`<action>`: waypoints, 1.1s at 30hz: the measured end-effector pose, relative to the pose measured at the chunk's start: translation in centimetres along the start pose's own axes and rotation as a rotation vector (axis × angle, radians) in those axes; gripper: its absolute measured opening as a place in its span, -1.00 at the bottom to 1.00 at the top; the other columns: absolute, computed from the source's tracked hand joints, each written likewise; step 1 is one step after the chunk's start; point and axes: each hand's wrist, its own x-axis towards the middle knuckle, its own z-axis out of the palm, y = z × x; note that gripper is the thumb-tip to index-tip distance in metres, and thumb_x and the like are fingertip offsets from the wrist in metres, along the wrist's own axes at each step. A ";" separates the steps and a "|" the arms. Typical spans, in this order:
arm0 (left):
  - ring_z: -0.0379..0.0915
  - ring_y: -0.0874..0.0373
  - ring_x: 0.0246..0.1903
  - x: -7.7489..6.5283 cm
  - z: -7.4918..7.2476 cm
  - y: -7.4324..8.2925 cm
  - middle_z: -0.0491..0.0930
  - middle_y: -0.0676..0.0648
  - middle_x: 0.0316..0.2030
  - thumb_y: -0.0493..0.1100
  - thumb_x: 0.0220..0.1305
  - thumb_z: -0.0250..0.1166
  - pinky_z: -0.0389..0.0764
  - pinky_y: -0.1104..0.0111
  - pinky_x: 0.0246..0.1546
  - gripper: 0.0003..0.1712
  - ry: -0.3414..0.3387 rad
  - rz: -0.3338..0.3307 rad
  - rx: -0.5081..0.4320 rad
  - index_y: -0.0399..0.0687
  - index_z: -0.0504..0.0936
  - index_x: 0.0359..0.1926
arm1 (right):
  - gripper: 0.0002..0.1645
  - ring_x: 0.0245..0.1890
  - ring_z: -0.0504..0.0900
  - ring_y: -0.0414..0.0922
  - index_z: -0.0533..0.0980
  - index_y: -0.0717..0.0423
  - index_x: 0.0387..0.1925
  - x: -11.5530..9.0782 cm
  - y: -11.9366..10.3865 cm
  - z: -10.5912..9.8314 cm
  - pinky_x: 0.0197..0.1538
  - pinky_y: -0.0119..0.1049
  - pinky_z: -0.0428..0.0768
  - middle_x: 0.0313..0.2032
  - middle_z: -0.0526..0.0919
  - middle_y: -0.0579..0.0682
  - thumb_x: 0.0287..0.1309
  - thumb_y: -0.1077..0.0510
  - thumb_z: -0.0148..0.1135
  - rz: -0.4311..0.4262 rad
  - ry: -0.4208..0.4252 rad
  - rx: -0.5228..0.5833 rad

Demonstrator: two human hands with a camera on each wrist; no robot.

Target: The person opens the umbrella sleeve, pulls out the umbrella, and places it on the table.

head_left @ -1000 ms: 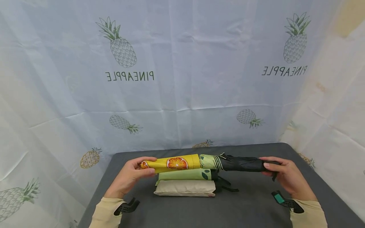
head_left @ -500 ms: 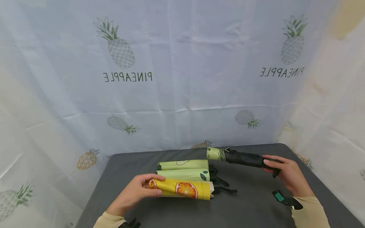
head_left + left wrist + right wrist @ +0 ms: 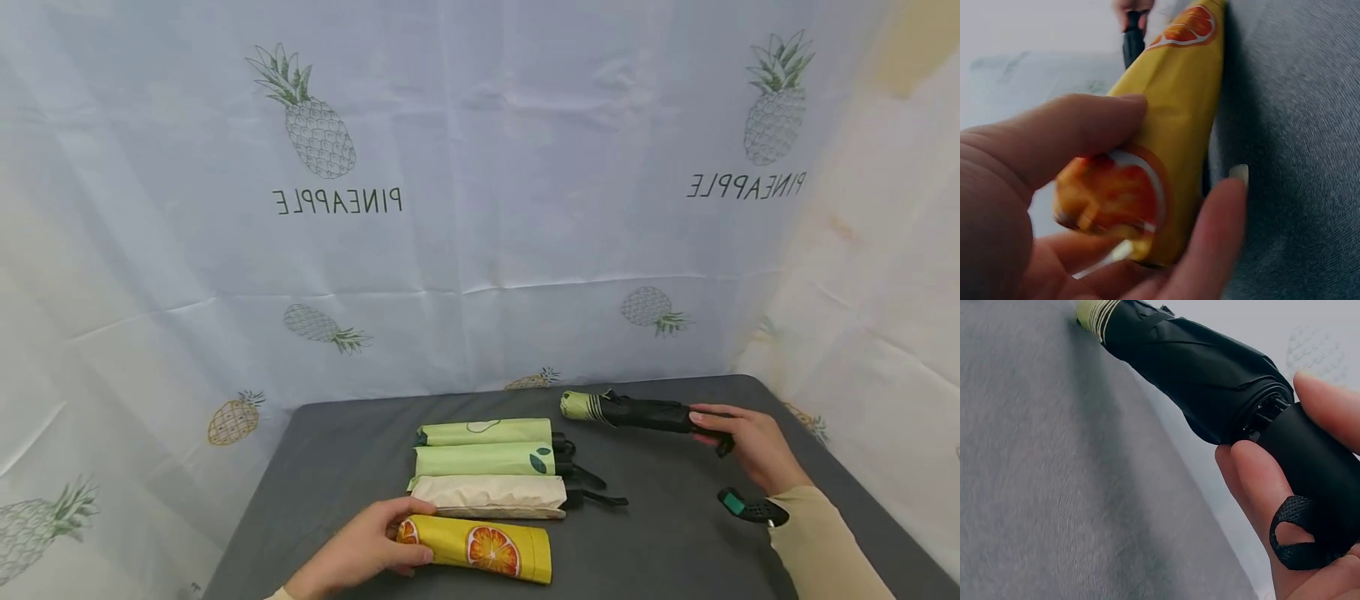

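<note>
Near the table's front my left hand (image 3: 375, 540) pinches one end of a yellow umbrella sleeve (image 3: 450, 542) printed with orange slices. The left wrist view shows the thumb lying over that sleeve (image 3: 1179, 94), with fingers on its other side, low beside the grey surface. At the back right, my right hand (image 3: 757, 446) grips the black handle of a folded umbrella (image 3: 648, 414). Its canopy is bundled, black along the body and pale green with dark stripes at the tip. In the right wrist view a strap loop hangs from the handle (image 3: 1316, 465).
Three sleeved umbrellas lie side by side mid-table: a light green one (image 3: 495, 432) at the back, another green one with leaves (image 3: 480, 459), and a cream one (image 3: 491, 493) just behind the yellow sleeve. Their black handles and straps point right. A pineapple-print curtain (image 3: 480, 208) surrounds the dark grey table (image 3: 645, 517).
The yellow sleeve and umbrella were end to end between my hands; they came apart. My left hand brought the sleeve forward past the cream umbrella. The right hand kept its grip, the umbrella tip shifting right.
</note>
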 end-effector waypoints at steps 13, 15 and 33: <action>0.50 0.21 -0.27 0.7 2.2 1.5 0.72 0.06 -0.11 0.19 0.24 0.59 0.53 0.28 -0.27 -0.34 0.157 -0.040 0.556 -0.13 0.73 0.19 | -0.19 0.28 0.58 0.45 0.46 0.29 0.49 0.9 0.2 -0.5 0.08 0.20 0.69 0.44 0.42 0.53 0.60 -0.26 0.19 -0.037 -0.026 -0.572; 0.49 0.23 -0.27 0.7 2.4 1.7 0.74 0.05 -0.08 0.21 0.23 0.59 0.52 0.28 -0.27 -0.32 0.182 -0.027 0.593 -0.14 0.74 0.19 | -0.22 0.34 0.47 0.54 0.47 0.30 0.48 1.1 0.5 -0.5 0.09 0.24 0.66 0.47 0.36 0.57 0.60 -0.23 0.19 -0.041 -0.039 -0.614; 0.71 0.08 -0.10 0.0 -3.4 3.5 0.78 -0.04 -0.04 0.18 0.37 0.50 0.76 0.07 -0.15 -0.35 0.320 -0.105 0.441 -0.17 0.71 0.27 | -0.25 0.35 0.32 0.69 0.51 0.23 0.43 -0.8 -2.4 4.6 0.14 0.58 0.43 0.41 0.40 0.58 0.55 -0.24 0.26 -0.137 0.111 -0.763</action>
